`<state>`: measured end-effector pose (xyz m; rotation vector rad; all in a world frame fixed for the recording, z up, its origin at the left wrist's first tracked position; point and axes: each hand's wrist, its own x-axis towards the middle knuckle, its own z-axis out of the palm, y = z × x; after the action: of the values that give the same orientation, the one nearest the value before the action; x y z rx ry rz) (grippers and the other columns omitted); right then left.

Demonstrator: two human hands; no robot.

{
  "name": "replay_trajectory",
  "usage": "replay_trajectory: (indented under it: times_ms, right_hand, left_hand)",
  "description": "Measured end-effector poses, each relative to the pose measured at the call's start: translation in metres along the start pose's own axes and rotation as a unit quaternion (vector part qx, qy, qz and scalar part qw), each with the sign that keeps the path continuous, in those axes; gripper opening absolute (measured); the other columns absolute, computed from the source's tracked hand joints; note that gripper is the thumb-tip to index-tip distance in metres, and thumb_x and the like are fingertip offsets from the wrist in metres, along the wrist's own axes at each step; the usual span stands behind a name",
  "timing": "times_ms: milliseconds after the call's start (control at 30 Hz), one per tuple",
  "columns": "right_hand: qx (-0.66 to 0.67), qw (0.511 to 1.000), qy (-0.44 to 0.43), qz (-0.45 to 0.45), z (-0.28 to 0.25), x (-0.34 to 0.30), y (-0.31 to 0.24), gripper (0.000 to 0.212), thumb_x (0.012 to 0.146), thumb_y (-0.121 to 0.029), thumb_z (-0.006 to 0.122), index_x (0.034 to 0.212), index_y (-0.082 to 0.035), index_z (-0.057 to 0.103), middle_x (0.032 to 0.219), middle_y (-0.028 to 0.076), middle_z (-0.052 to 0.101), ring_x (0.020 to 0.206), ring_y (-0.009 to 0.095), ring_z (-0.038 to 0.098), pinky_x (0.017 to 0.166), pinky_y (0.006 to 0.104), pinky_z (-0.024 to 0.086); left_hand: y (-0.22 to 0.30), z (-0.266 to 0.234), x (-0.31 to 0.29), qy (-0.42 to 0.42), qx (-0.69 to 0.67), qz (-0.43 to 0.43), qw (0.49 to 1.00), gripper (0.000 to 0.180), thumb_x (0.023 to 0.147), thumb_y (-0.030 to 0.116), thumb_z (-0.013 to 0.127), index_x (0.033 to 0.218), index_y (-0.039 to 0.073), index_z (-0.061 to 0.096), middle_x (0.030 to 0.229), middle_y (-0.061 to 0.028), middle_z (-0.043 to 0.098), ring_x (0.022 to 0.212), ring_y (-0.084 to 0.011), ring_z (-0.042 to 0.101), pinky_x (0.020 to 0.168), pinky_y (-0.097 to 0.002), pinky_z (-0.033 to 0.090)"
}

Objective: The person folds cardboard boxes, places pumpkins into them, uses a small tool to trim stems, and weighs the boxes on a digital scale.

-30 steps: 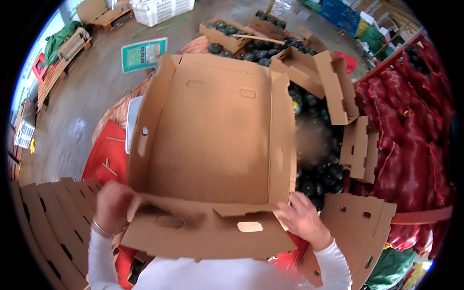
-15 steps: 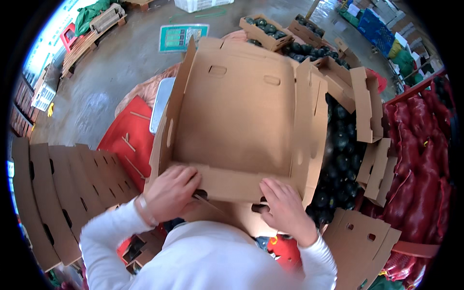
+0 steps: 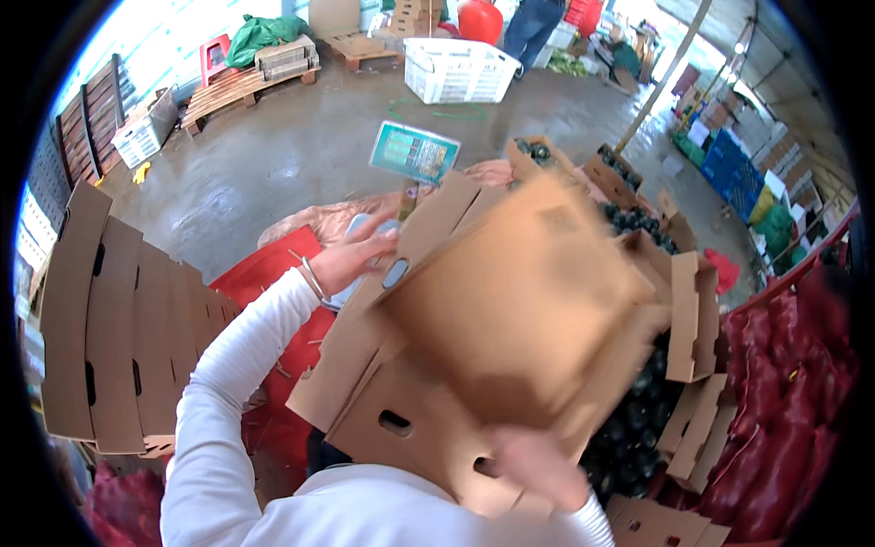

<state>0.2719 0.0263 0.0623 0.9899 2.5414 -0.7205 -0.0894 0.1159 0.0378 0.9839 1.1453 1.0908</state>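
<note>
A brown cardboard tray box (image 3: pixel 510 301), smeared by motion, sits turned at an angle in front of me. Under it is another cardboard box or blank (image 3: pixel 365 401) with oval hand holes in its near side. My left hand (image 3: pixel 358 258) is beside the far left flap, its fingers stretched out and apart, with nothing in them. At the near right corner of the tray box is my right hand (image 3: pixel 538 467); blur hides whether its fingers grip the edge. Behind the boxes stands a scale display (image 3: pixel 415 152), its platform mostly covered.
Stacked cardboard boxes (image 3: pixel 114 337) stand on the left, next to a red surface (image 3: pixel 296 401). Dark green squashes (image 3: pixel 629 428) are heaped to the right, beside open cartons (image 3: pixel 693 319) and red mesh sacks (image 3: pixel 775 410). A white crate (image 3: pixel 458 71) is on the wet floor.
The tray box has turned and tilted toward the right. My left hand has left its near edge and moved up to the far left flap. My right hand has moved lower. The view has shifted.
</note>
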Motion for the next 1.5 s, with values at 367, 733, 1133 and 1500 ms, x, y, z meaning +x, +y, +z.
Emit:
replay_trajectory:
  times_ms: [367, 733, 1133, 1500]
  right_hand:
    - [0.544, 0.703, 0.442, -0.122, 0.068, 0.042, 0.190, 0.047, 0.097, -0.034, 0.044, 0.125, 0.001, 0.052, 0.132, 0.016, 0.053, 0.122, 0.024, 0.047, 0.104, 0.0365, 0.034]
    - [0.500, 0.834, 0.207, -0.109, 0.022, -0.006, 0.172, 0.047, 0.092, -0.044, 0.055, 0.104, 0.000, 0.064, 0.108, 0.007, 0.061, 0.101, 0.017, 0.056, 0.086, 0.0294, 0.043]
    - [-0.220, 0.892, 0.378, 0.118, 0.008, -0.003, 0.128, 0.021, 0.069, -0.021, 0.071, 0.076, -0.008, 0.056, 0.072, 0.011, 0.061, 0.067, 0.025, 0.065, 0.054, 0.0364, 0.052]
    - [0.229, 0.634, 0.640, 0.370, 0.103, -0.142, 0.160, 0.050, 0.088, -0.012, 0.062, 0.130, 0.003, 0.040, 0.096, 0.011, 0.062, 0.072, 0.014, 0.056, 0.063, 0.0244, 0.047]
  left_hand:
    - [-0.078, 0.011, 0.036, -0.059, 0.057, 0.105, 0.991, 0.034, 0.090, 0.023, 0.055, 0.116, 0.002, 0.060, 0.135, -0.0111, 0.046, 0.123, -0.0182, 0.047, 0.102, -0.0305, 0.035]
    - [-0.007, 0.001, 0.026, -0.237, 0.265, 0.006, 0.935, 0.044, 0.100, 0.041, 0.040, 0.109, 0.003, 0.060, 0.111, -0.0063, 0.062, 0.098, -0.0152, 0.058, 0.091, -0.0306, 0.045]
    - [-0.011, 0.099, 0.041, -0.138, 0.688, 0.278, 0.656, 0.050, 0.076, 0.030, 0.072, 0.116, 0.006, 0.056, 0.104, -0.0141, 0.063, 0.099, -0.0317, 0.061, 0.083, -0.0426, 0.050]
    - [-0.132, -0.039, -0.017, 0.020, 0.094, -0.145, 0.985, 0.045, 0.088, 0.016, 0.063, 0.127, 0.000, 0.046, 0.122, -0.0083, 0.057, 0.108, -0.0167, 0.056, 0.088, -0.0292, 0.048]
